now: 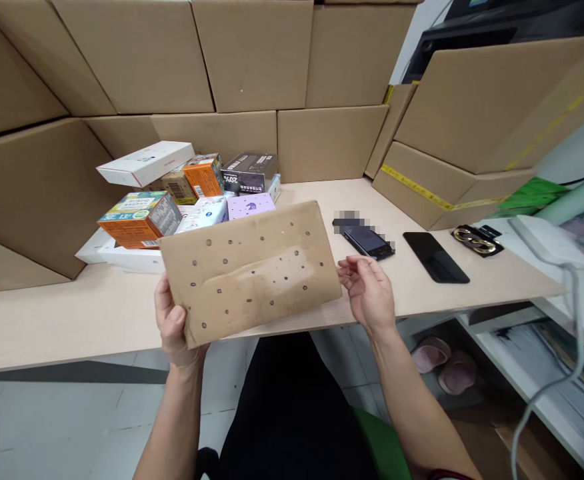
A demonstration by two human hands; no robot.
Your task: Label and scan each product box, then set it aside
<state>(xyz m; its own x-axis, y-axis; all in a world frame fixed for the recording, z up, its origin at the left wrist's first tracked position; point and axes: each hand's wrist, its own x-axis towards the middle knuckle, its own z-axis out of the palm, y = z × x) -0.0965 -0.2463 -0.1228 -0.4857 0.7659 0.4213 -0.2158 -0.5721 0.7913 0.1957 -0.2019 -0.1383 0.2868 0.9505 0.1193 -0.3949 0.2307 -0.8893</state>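
Observation:
My left hand (175,323) grips a flat piece of brown cardboard (252,277) by its lower left corner, thumb in front and the other fingers behind. The cardboard is tilted up over the table's front edge, its right side higher. Small dark round marks or holes are scattered over its face, and a paler torn patch runs across the middle. Just beyond its right edge is my right hand (369,290), fingers loosely bent and apart, with nothing visible in them. Behind the cardboard, an orange and green box (139,220) and a purple box (251,205) are partly covered.
Stacked product boxes, among them a white box (147,163) and a black box (249,173), stand at the back left. A handheld device (367,240), a black phone (436,257) and a gold chain-like item (475,240) lie on the right. Large cartons (332,143) wall the table (72,313).

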